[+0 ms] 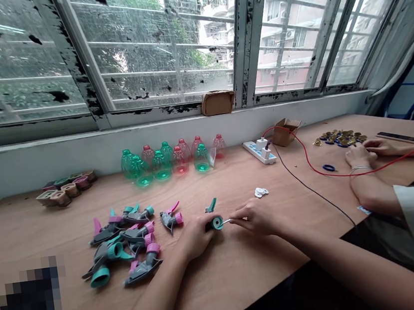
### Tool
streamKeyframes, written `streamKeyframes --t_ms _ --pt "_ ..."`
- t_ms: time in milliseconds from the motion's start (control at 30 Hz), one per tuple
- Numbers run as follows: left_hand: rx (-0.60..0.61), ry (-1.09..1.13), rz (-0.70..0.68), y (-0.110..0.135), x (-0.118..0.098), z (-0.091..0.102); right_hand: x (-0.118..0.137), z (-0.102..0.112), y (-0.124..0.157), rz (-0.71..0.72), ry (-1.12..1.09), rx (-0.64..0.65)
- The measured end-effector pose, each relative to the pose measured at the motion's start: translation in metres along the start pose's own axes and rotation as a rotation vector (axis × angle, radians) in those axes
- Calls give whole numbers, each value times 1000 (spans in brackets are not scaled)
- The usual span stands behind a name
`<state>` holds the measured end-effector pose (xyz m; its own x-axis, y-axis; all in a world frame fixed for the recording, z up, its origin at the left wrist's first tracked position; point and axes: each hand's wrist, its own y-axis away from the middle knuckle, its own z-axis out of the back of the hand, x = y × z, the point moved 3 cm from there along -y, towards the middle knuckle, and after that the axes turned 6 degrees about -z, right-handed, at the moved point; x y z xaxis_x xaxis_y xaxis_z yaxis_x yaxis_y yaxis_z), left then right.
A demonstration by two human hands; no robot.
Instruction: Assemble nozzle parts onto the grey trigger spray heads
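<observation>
Worktop inventory, all placed from the white power strip (259, 152) on the plywood table (226, 283). Nearer the viewer and to the left of the strip: one trigger sprayer head (214, 214), grey with a teal collar and teal trigger, gripped off the tabletop by the left hand (196, 236), whose fingers wrap closed around its body. Beside it, the right hand (254, 218) is pinched closed on a thin pale stem (226, 221), whose far end meets the collar's opening; the exact part is too small to identify. Further left of the strip: a heap of grey sprayer heads (120, 246) with pink and teal fittings, and one loose sprayer head (170, 217) just beside the heap. Directly left, along the wall: a row of clear green and pink plastic bottles (170, 160). Beyond those, a cluster of small square plastic cups (65, 188). Nearer the viewer: small white parts (260, 192). Right of the strip: a cardboard box (285, 133), brass-coloured discs (338, 137), a blue ring (328, 167), a phone (401, 137) and a co-worker's hands (365, 151), resting near the discs. A red wire (330, 176) and a black wire (311, 190) run from the strip.
</observation>
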<state>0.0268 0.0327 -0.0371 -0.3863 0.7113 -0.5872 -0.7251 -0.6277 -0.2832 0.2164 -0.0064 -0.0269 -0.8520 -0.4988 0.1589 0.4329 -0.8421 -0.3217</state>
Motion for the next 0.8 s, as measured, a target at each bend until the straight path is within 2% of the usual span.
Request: streamKeyframes --t_ms 133,300,400,500,667,800 --pt "-8 -7 5 -1 0 -1 5 6 5 -49 112 -18" --pt "17 2 -37 -3 -3 -5 21 34 -3 -32 280 148" --pt "30 14 -38 -3 -4 -7 26 39 -7 -45 318 189" --pt "15 28 -26 -2 -3 -6 25 29 -2 -91 274 143" --pt "9 17 -23 -1 -1 -2 19 2 17 -231 107 -13" --pt "7 27 -29 -1 -1 0 20 -8 21 -238 -17 -65"
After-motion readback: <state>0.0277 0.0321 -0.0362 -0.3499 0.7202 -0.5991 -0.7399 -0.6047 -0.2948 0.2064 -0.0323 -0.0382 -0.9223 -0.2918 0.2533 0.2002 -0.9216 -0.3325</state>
